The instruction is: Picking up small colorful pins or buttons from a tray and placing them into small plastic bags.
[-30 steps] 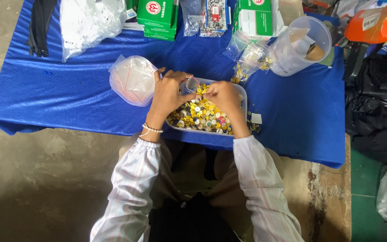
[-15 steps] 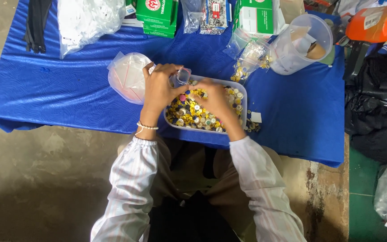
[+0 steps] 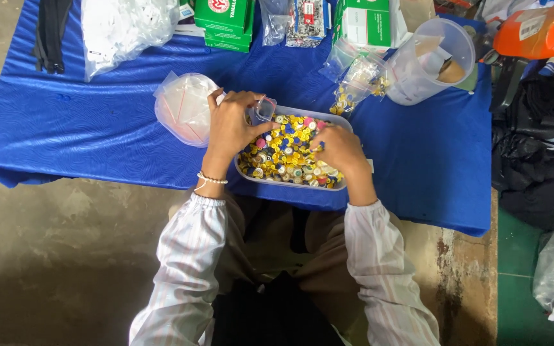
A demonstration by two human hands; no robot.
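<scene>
Near the front edge of the blue table sits a clear tray heaped with small yellow, blue and white buttons, its long axis running along that edge. The left hand is closed on a small clear bag held over the tray's far left corner, seemingly mouth-up though the view is too small to be sure. The right hand, the nearer to the heap, rests on the buttons at the tray's right end with fingers pinched on what looks like one blue button, just right of and nearer than the bag.
</scene>
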